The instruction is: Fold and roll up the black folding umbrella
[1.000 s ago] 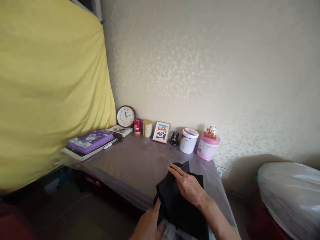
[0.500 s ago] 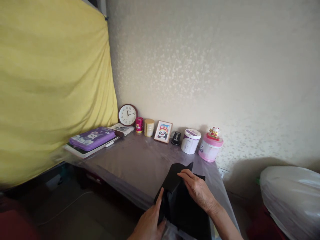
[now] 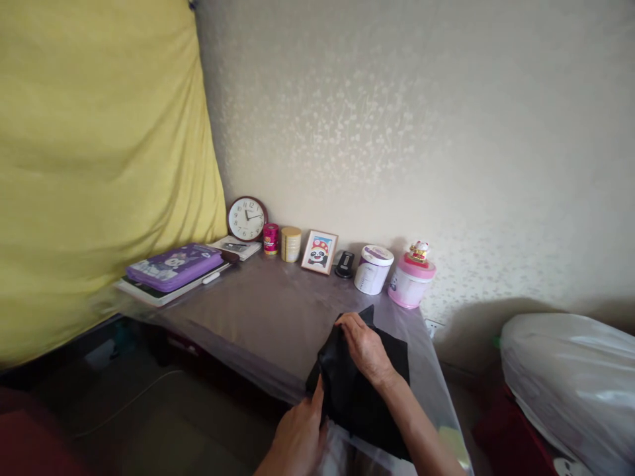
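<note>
A black folded sheet point(image 3: 370, 396), which looks like fabric, stands partly raised at the near right corner of the table point(image 3: 258, 311). Whether it is a bag or a flat cloth I cannot tell. My right hand point(image 3: 364, 347) has its fingers closed on the upper fold, bending it over to the left. At the lower left edge, my left hand point(image 3: 300, 426) grips the same black piece, its index finger along the outside and the thumb side partly hidden. Clear plastic covers the table and shows just below the black piece.
Along the wall stand a clock point(image 3: 247, 219), a pink can point(image 3: 270, 238), a yellow tub point(image 3: 290, 244), a panda picture point(image 3: 319, 252), a black object point(image 3: 344, 264), a white tub point(image 3: 373, 271) and a pink tub point(image 3: 411, 287) with a figurine. A purple case point(image 3: 176, 266) lies left; a plastic-wrapped bundle point(image 3: 570, 357) sits right.
My right hand has moved left, pulling the top of the black sheet over, and its upper fold has collapsed. My left hand stays at the lower left edge. The view has shifted slightly.
</note>
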A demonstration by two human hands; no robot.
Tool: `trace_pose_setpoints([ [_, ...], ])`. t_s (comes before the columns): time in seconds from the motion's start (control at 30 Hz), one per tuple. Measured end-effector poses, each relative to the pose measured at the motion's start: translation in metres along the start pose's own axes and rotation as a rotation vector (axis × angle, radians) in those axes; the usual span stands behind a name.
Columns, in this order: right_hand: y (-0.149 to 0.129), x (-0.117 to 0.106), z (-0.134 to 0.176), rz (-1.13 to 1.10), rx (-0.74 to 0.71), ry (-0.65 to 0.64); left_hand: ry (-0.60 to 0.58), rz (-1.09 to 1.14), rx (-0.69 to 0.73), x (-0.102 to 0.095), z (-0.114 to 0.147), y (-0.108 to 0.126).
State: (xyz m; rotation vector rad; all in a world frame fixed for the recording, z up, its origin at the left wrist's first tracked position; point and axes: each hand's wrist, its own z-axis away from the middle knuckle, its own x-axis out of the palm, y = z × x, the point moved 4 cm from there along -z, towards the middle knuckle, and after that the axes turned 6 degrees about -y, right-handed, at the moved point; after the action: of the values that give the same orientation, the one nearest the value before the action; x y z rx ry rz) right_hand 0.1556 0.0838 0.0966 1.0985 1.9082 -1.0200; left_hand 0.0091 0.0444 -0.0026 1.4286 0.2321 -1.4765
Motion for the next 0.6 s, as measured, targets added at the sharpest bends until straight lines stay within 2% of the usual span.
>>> trace_pose_setpoints([
  [0.27,0.004,0.043,-0.014,0.232,0.046,-0.16,-0.019,-0.053,0.004,0.009,0.0,0.001],
  [0.5,0.008,0.055,-0.015,0.316,0.061,-0.252,0.045,0.129,-0.051,0.009,0.006,0.0],
  [0.6,0.008,0.058,-0.014,0.33,0.047,-0.289,0.073,0.161,-0.02,0.008,0.005,0.0],
])
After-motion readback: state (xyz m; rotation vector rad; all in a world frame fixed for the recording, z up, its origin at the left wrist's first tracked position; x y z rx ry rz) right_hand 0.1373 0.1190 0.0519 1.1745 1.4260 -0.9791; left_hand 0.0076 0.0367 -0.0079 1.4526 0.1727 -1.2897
